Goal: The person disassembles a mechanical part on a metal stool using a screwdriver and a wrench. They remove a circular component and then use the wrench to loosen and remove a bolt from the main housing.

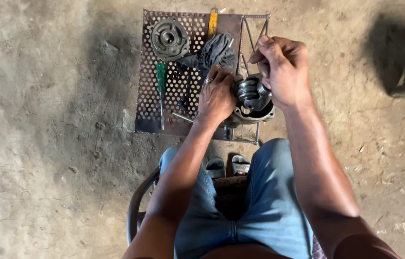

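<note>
Bare forearms, no sleeves; a ring (208,80) on a finger of the left hand (216,98); blue denim jeans (269,206), grey sandals (216,168).

Just one camera, up on the person's head, looking straight down, pretty close over lap, hands and dirt floor (44,144).

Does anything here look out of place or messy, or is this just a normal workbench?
Nothing looks broken or spilled. The perforated tray holds a round metal cover, a green screwdriver and a crumpled dark rag, lying loose. The left hand steadies the metal housing while the right hand grips the part inside it.
</note>
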